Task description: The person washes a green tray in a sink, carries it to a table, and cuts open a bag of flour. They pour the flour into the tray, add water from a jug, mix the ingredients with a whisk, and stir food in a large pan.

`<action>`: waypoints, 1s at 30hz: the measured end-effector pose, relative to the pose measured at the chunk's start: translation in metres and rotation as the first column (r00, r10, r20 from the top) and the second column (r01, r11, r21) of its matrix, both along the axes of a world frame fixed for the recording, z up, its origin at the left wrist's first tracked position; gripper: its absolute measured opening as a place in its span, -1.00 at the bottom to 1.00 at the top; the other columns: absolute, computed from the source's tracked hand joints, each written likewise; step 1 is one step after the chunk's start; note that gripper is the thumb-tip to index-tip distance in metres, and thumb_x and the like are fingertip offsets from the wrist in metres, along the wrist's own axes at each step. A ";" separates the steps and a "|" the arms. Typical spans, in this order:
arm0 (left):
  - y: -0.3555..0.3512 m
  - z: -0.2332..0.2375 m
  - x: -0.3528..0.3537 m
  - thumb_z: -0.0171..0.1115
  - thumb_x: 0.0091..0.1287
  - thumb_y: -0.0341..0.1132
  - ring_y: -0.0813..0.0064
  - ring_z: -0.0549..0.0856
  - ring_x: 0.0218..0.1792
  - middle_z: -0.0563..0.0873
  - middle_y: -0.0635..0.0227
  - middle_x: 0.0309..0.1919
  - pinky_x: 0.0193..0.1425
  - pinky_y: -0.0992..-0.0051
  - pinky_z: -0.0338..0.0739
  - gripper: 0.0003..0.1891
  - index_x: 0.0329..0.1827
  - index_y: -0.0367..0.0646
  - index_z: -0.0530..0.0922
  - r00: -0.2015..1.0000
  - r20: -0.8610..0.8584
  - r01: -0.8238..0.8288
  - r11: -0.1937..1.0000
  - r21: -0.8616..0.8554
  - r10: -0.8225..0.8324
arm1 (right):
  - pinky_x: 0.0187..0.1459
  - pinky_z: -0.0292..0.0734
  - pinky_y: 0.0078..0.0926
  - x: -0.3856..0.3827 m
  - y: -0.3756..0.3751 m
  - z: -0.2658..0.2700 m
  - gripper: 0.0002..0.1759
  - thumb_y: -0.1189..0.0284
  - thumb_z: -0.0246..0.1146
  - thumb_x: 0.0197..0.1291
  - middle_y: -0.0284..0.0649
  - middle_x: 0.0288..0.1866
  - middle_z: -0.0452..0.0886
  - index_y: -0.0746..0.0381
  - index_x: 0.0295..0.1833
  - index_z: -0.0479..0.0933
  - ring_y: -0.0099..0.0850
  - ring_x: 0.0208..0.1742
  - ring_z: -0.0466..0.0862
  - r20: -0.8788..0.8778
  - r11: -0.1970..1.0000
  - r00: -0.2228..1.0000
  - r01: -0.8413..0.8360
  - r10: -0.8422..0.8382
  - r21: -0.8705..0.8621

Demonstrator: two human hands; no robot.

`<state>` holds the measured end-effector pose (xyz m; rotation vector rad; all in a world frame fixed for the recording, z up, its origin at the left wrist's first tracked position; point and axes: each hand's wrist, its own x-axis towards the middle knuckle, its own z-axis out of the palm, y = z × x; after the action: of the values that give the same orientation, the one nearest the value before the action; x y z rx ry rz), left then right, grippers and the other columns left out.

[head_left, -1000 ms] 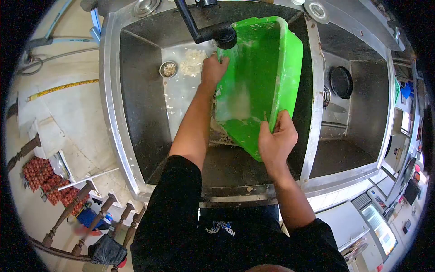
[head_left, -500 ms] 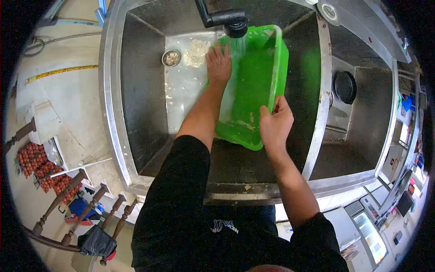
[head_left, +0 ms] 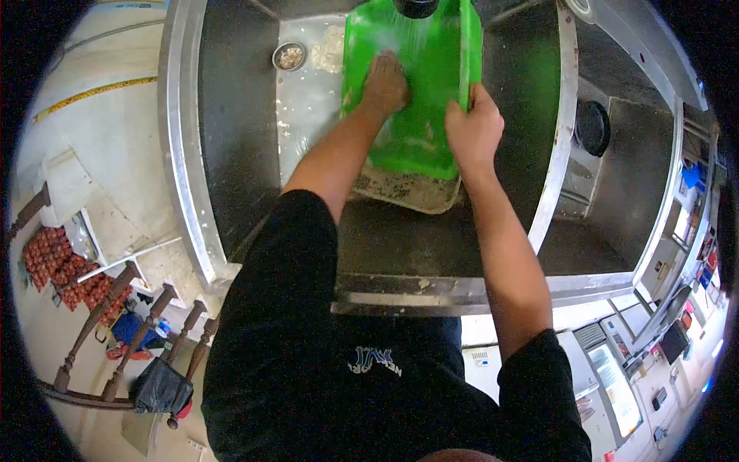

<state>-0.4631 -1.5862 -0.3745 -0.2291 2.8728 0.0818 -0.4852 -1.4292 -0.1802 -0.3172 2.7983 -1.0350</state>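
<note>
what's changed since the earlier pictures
The left hand moved from the left rim of the green tub to inside it. The tub shifted left and away from the person, baring more of the brownish tray-like item at its near end. The right hand still grips the right rim; the small metal bowl stayed put.

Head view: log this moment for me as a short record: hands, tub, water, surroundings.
Left hand: inside the tub, back up; palm hidden
Right hand: gripping the tub's right-side rim
Green tub: in the larger sink basin, tilted
Water: spraying into the tub from the black tap head
Left of tub: metal cup with pale bits; pale scraps beside it
Neighbouring basin: round black pan
</note>
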 end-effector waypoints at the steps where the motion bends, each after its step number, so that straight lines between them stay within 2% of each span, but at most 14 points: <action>1: 0.010 0.004 0.009 0.09 0.35 -0.20 -0.03 0.25 0.50 0.32 -0.09 0.46 0.56 0.00 0.09 -0.47 0.30 -0.38 0.50 0.998 0.053 -0.039 0.997 0.067 0.036 | -0.23 0.55 0.00 -0.002 -0.004 -0.001 -0.79 0.42 0.31 -0.01 0.09 -0.40 0.64 0.28 -0.27 0.52 0.15 -0.29 0.67 -0.012 1.000 1.000 0.011 -0.011 -0.004; 2: 0.015 0.008 0.016 0.13 0.33 -0.17 -0.01 0.28 0.49 0.36 -0.09 0.44 0.55 0.03 0.12 -0.46 0.28 -0.37 0.51 0.992 0.100 -0.084 0.988 0.128 0.071 | -0.22 0.55 0.01 -0.004 -0.007 -0.004 -0.79 0.41 0.31 -0.01 0.10 -0.39 0.64 0.28 -0.26 0.53 0.15 -0.29 0.67 -0.012 1.000 1.000 0.002 -0.003 -0.025; 4: 0.010 0.007 0.020 0.08 0.35 -0.22 0.01 0.60 0.22 0.63 -0.07 0.18 0.33 0.04 0.41 -0.59 0.12 -0.31 0.63 0.602 0.642 0.241 0.875 0.420 -0.475 | -0.20 0.55 0.03 -0.003 -0.006 -0.013 -0.78 0.40 0.30 0.00 0.12 -0.38 0.64 0.28 -0.23 0.54 0.17 -0.28 0.66 -0.019 0.998 1.000 -0.018 0.016 -0.065; 6: 0.023 0.072 0.043 0.16 0.34 -0.14 0.13 0.67 0.11 0.68 -0.10 0.07 0.23 0.12 0.50 -0.56 0.06 -0.38 0.62 0.689 0.542 0.019 0.760 0.650 -0.481 | -0.22 0.56 -0.10 -0.001 -0.007 -0.021 -0.76 0.43 0.27 0.02 0.09 -0.35 0.65 0.29 -0.17 0.56 0.06 -0.30 0.69 -0.008 0.997 0.999 -0.042 0.041 -0.060; 11: 0.027 0.010 0.050 0.23 0.35 -0.18 0.26 0.67 -0.23 0.77 0.13 -0.21 -0.08 0.19 0.57 -0.70 -0.16 -0.30 0.65 0.931 0.279 -0.089 0.597 0.797 -0.234 | -0.21 0.58 -0.20 0.015 -0.008 -0.035 -0.74 0.45 0.26 0.07 0.10 -0.31 0.69 0.31 -0.10 0.59 -0.01 -0.27 0.72 0.029 0.981 0.989 -0.137 0.142 -0.141; 13: 0.039 0.039 0.061 0.24 0.37 -0.21 0.30 0.66 -0.21 0.76 0.18 -0.19 -0.07 0.23 0.58 -0.74 -0.11 -0.26 0.64 0.981 0.164 -0.103 0.443 0.891 -0.102 | -0.15 0.59 -0.13 0.040 -0.014 -0.083 -0.72 0.45 0.28 0.05 0.14 -0.29 0.68 0.32 -0.10 0.61 0.02 -0.23 0.70 0.162 0.995 0.986 0.036 -0.050 0.092; 14: 0.046 0.039 0.056 0.22 0.40 -0.22 0.31 0.67 -0.16 0.76 0.18 -0.15 -0.03 0.25 0.58 -0.74 -0.04 -0.23 0.63 0.998 0.038 -0.020 0.368 0.929 -0.041 | -0.11 0.56 -0.03 0.045 -0.013 -0.104 -0.66 0.40 0.36 0.02 0.17 -0.27 0.64 0.32 -0.08 0.59 0.06 -0.19 0.66 -0.081 0.988 0.986 0.140 -0.145 -0.060; 17: 0.033 0.076 0.080 0.09 0.47 -0.13 0.02 0.65 0.11 0.62 -0.07 0.19 0.26 0.15 0.50 -0.59 0.23 -0.21 0.56 0.981 0.061 0.078 0.656 0.751 -0.186 | 0.00 0.52 0.02 0.038 0.006 -0.045 -0.55 0.34 0.37 0.01 0.14 -0.23 0.61 0.32 0.01 0.52 0.13 -0.10 0.62 -0.082 0.988 0.985 0.153 -0.154 -0.022; 19: 0.020 0.097 0.080 0.00 0.50 -0.03 -0.05 0.67 0.08 0.64 -0.13 0.15 0.27 0.17 0.50 -0.52 0.21 -0.24 0.57 0.864 0.475 -0.207 0.741 0.638 -0.167 | 0.15 0.46 0.05 0.045 -0.006 -0.021 -0.59 0.41 0.31 0.07 0.23 -0.10 0.60 0.32 0.05 0.52 0.20 0.01 0.60 0.043 0.962 0.969 0.236 -0.243 0.137; 22: -0.002 0.109 0.096 -0.06 0.50 -0.01 -0.03 0.70 0.01 0.69 -0.15 0.02 0.21 0.14 0.53 -0.50 0.12 -0.29 0.60 0.877 0.480 -0.310 0.779 0.545 0.013 | 0.13 0.49 0.04 0.012 -0.038 -0.003 -0.62 0.37 0.18 0.21 0.15 -0.02 0.60 0.33 0.09 0.50 0.17 0.04 0.60 -0.305 0.990 0.951 0.012 -0.054 -0.137; 24: -0.013 0.102 0.102 0.00 0.47 -0.05 -0.07 0.69 0.01 0.68 -0.17 0.00 0.20 0.12 0.53 -0.54 0.09 -0.29 0.62 0.942 0.335 -0.218 0.816 0.536 0.032 | 0.10 0.53 0.01 -0.035 -0.084 -0.015 -0.58 0.24 0.02 0.40 0.02 0.07 0.59 0.30 0.17 0.48 0.09 0.06 0.60 0.311 0.831 0.885 -0.137 0.347 -0.539; 25: -0.014 0.094 0.109 0.04 0.45 -0.07 -0.08 0.68 0.02 0.68 -0.18 -0.01 0.19 0.11 0.53 -0.55 0.08 -0.29 0.62 0.964 0.263 -0.167 0.829 0.533 0.025 | 0.07 0.54 -0.01 -0.044 -0.106 -0.018 -0.53 0.15 -0.05 0.44 -0.04 0.07 0.59 0.27 0.20 0.48 0.01 0.05 0.61 0.560 0.630 0.680 0.183 0.473 -0.755; 26: -0.017 0.089 0.103 0.07 0.44 -0.09 -0.10 0.68 0.02 0.68 -0.19 -0.02 0.18 0.11 0.54 -0.57 0.07 -0.30 0.63 0.984 0.179 -0.100 0.844 0.527 0.005 | 0.05 0.56 -0.03 -0.056 -0.126 -0.018 -0.47 0.06 -0.12 0.48 -0.11 0.07 0.59 0.24 0.23 0.48 -0.07 0.05 0.61 0.636 0.387 0.411 0.541 0.653 -0.747; 30: -0.021 0.083 0.102 0.11 0.41 -0.17 -0.11 0.66 0.07 0.69 -0.09 0.03 0.20 0.15 0.53 -0.64 0.08 -0.23 0.64 0.948 0.285 -0.280 0.805 0.524 0.144 | -0.07 0.60 -0.19 -0.068 -0.146 -0.041 -0.43 -0.03 -0.21 0.50 -0.19 -0.06 0.63 0.18 0.12 0.49 -0.23 -0.10 0.62 0.594 -0.080 0.397 0.870 0.700 -0.487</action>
<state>-0.3611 -1.6077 -0.2915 -0.4097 2.4413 0.8684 -0.5533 -1.5747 -0.2209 0.4691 0.2635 -2.2133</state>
